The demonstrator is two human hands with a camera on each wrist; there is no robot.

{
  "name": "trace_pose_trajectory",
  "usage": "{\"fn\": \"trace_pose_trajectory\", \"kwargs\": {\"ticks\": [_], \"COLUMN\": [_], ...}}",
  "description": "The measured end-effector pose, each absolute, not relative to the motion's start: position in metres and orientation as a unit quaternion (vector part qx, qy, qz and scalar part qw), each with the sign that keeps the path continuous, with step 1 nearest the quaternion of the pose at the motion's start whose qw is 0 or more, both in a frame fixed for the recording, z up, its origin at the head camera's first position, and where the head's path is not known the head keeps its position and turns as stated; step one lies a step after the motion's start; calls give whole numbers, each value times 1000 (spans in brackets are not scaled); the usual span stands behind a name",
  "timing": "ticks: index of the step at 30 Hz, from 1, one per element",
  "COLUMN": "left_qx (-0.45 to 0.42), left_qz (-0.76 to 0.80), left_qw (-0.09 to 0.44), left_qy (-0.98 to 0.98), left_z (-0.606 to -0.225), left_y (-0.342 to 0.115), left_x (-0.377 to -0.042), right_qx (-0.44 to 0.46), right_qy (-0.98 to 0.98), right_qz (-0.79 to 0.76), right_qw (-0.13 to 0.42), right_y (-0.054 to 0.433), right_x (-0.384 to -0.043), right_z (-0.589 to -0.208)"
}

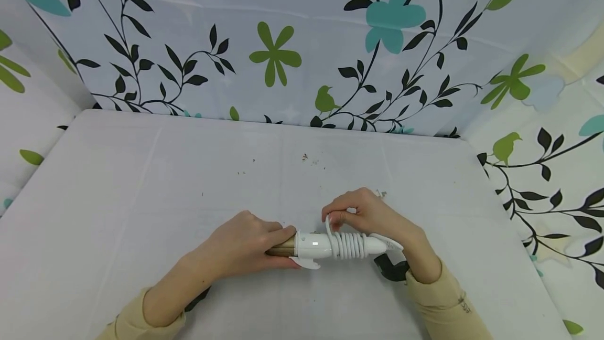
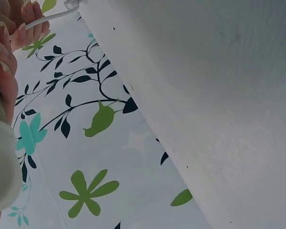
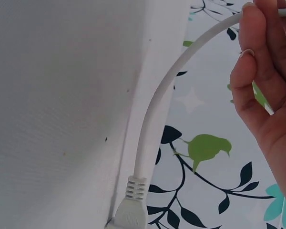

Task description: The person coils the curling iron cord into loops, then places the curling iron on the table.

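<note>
A curling iron (image 1: 313, 245) with a white handle and gold barrel lies level just above or on the table; I cannot tell which. My left hand (image 1: 245, 243) grips its barrel, thumb along the top near the white part. Around the handle runs a white cord (image 1: 351, 245) in several tight coils. My right hand (image 1: 365, 211) pinches the cord above the coils. In the right wrist view, the cord's free end leads down to a white plug (image 3: 130, 212). The left wrist view shows the iron's pale rounded tip (image 2: 4, 164) up close.
A white cloth covers the table (image 1: 141, 198), with small brown crumbs (image 1: 305, 157) scattered toward the back. Leaf-patterned curtains (image 1: 276, 56) rise along the back and both sides. Dark straps (image 1: 392, 267) sit at the wrists.
</note>
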State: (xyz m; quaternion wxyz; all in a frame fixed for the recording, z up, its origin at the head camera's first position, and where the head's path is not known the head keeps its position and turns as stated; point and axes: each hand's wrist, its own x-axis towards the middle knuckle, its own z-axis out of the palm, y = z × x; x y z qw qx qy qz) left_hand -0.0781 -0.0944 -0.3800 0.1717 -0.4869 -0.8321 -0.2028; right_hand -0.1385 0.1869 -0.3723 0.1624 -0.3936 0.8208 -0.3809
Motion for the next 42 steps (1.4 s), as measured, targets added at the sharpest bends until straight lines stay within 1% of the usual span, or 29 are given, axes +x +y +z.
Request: {"fn": "trace_pose_trajectory", "kwargs": {"ticks": [2,8,13,17,25,27,31,34,38,42], "left_qx": [-481,-447,-420,-407,-364,-353,-328,-296,-254,-213], "left_qz": [-211,-247,-257,-253,-256,-261,-278,-286,-282,-275], "left_qw": [174,193,204,208,233,237,237,237,227,213], "left_qy": [-833,-838,-846,-853,-864,-867,-871,-880,-897,-913], "left_z": [-380,-381,-382,-382,-383,-384,-383,-381,-377,-377], "left_y": [-94,-95,-94,-94,-94,-94,-94,-96,-99,-102], "left_x": [-78,-78,-79,-80,-81,-81,-82,-83,-84,-86], "right_qx": [-402,-377,-350,-315,-301,-300,-343,-361,-352,-340], "right_qy": [822,830,851,864,875,876,875,876,887,904], "right_qz": [-375,-376,-361,-356,-339,-342,-313,-287,-263,-239], "right_qw": [152,167,149,165,169,163,138,137,142,106], "right_y": [186,184,186,186,181,179,172,169,169,172], "right_x": [-139,-138,-136,-135,-134,-133,-132,-132,-132,-129], "right_z": [-371,-373,-379,-381,-385,-386,-386,-385,-384,-379]}}
